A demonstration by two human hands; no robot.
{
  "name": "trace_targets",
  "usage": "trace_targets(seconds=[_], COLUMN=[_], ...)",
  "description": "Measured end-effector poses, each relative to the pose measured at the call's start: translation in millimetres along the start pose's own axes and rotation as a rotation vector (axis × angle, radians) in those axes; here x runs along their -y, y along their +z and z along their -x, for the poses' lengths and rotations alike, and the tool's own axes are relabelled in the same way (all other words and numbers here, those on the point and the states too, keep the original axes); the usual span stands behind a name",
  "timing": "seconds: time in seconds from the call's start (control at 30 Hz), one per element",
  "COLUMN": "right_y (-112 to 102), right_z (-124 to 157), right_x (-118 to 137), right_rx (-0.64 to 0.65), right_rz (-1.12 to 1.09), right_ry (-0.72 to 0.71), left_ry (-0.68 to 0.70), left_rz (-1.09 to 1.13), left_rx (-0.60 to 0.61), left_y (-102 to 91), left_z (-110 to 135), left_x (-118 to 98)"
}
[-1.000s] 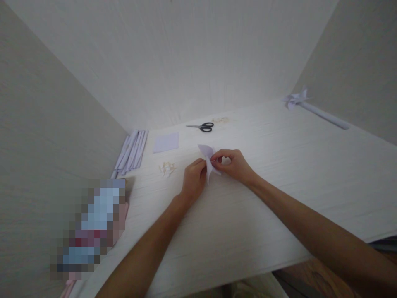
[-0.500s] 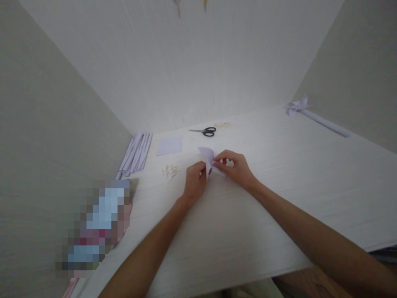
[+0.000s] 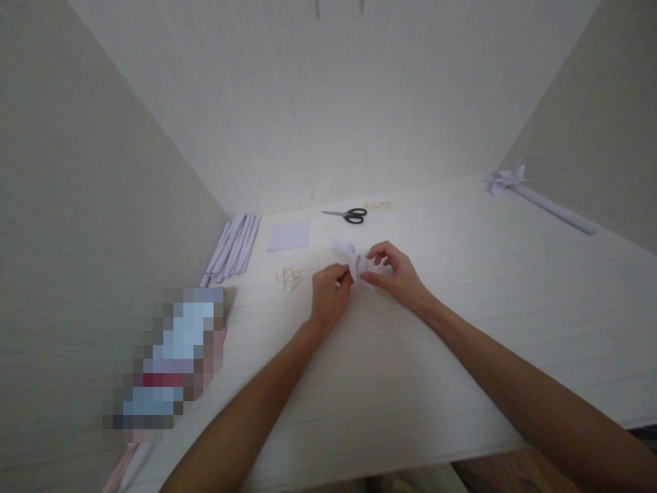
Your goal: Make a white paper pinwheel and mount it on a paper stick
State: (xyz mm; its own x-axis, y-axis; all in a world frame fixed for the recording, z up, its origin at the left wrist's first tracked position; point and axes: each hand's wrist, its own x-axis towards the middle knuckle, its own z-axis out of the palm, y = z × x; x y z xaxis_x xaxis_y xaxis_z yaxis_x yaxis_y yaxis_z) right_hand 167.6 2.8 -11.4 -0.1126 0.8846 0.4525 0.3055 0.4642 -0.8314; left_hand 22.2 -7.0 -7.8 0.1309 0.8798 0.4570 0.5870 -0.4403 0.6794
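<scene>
From where I stand, the thing being worked on is a small folded paper [image 3: 352, 257], held up just above the middle of the worktop [image 3: 380, 383] between the person's two hands. It is pale, a white leaning to lilac, thin and plain, with no marking that I can see. One pointed flap sweeps up and away to the left; nearer the right hand the paper curls over on itself in a soft, rounded bend, rather like the vanes of a toy windmill. Its lower part is tucked behind fingers and slightly blurred, so I can't count the folds. The left hand [image 3: 331, 296] has its grip pinched closed on the paper's near edge, thumb against fingertips. The right hand [image 3: 399, 275] has a looser grip, thumb and forefinger parted around the paper's right side, the tips so close that I can't tell whether both touch. Beyond them lie black-handled scissors [image 3: 345, 216], with a flat square sheet [image 3: 288, 236] to their left and a bundle of paper tubes [image 3: 233, 248] farther left. A little scatter of pale bits [image 3: 290, 278] sits near the left hand. Over by the right wall, well apart, a paper pinwheel [image 3: 505, 180] rests at the end of a white stick [image 3: 554, 209], its pointed vanes the same lilac-white.
</scene>
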Motion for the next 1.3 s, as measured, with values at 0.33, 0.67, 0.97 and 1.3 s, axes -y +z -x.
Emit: trace_targets(seconds=[0.33, 0.67, 0.97, 1.3], right_y=[2.5, 0.4, -0.8, -1.7], right_z=[-0.7, -0.7, -1.1, -1.0], right_x=[-6.5, -5.9, -7.5, -1.8], right_rx=[0.037, 0.006, 0.053, 0.081], right_rz=[0.118, 0.067, 0.021, 0.086], right_ry=[-0.055, -0.071, -0.192, -0.228], left_ry=[-0.023, -0.136, -0.238, -0.273], left_rz=[0.045, 0.138, 0.220, 0.249], left_rx=[0.042, 0.052, 0.077, 0.088], left_y=[0.6, 2.9, 5.1, 7.0], left_z=[1.1, 0.9, 0.6, 0.6], left_x=[-0.5, 1.5, 3.8, 5.4])
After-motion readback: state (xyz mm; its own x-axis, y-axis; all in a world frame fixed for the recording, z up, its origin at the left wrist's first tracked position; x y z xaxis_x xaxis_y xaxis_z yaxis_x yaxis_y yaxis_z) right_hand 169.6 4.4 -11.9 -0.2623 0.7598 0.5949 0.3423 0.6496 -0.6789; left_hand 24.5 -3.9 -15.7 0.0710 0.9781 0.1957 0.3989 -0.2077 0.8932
